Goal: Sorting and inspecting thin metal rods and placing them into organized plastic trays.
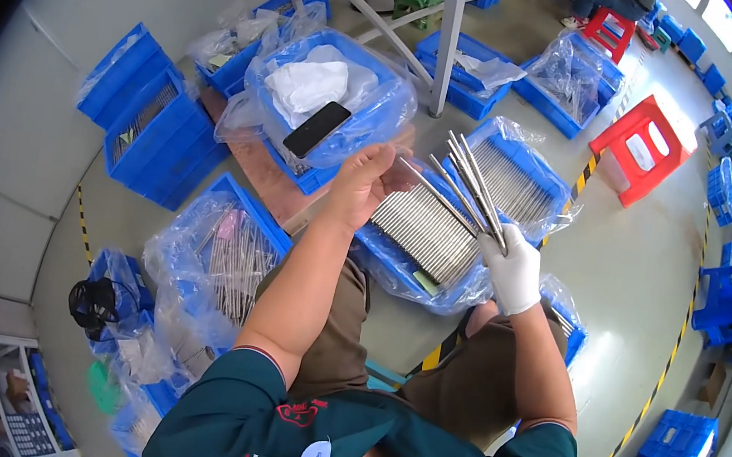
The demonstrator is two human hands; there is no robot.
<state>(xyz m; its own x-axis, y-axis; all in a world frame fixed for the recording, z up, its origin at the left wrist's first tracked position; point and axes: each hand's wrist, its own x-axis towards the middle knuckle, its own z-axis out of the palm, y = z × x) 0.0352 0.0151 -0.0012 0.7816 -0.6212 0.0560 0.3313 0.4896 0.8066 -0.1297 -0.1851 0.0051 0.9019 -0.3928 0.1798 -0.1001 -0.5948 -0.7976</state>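
Observation:
My right hand (pixel 511 272), in a white glove, is closed round the lower ends of several slim metal rods (pixel 474 180), which fan out upward and to the left. My bare left hand (pixel 364 184) is raised beside the far end of the leftmost rod. Its fingertips are blurred, so whether they grip that rod does not show. Beneath both hands sits a blue crate (pixel 363 251) lined with clear plastic, holding a row of similar rods (pixel 426 227). Just beyond it, another blue crate (pixel 564 182) contains more rods laid side by side.
A black phone (pixel 317 129) lies on a plastic-lined blue crate (pixel 267 70) with white sheeting. More rods fill a lined crate (pixel 278 234) at my left. A red stool (pixel 645 151) stands at the right, past a grey table leg (pixel 448 47). Another person (pixel 608 2) sits far off.

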